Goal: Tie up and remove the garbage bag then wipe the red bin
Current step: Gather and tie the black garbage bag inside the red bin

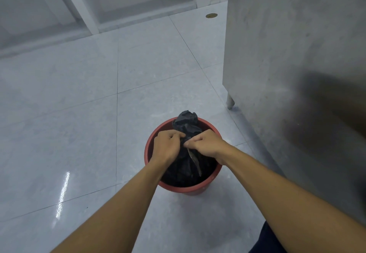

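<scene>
A round red bin (186, 189) stands on the tiled floor, low in the middle of the view. Inside it sits a black garbage bag (186, 124), its top gathered into a bunch that sticks up past the far rim. My left hand (167, 146) pinches the gathered neck of the bag from the left. From the right, my right hand (206, 143) pinches the same neck, and the two hands almost touch. A thin strip of bag plastic hangs down below my right hand. The bag's lower body fills the bin.
A tall stainless steel cabinet (293, 54) on short legs (230, 102) stands close to the right of the bin. Grey glossy floor tiles (69, 124) spread to the left and front. White wall panels and a post (79, 5) run along the back; a round floor drain (211, 15) lies far back.
</scene>
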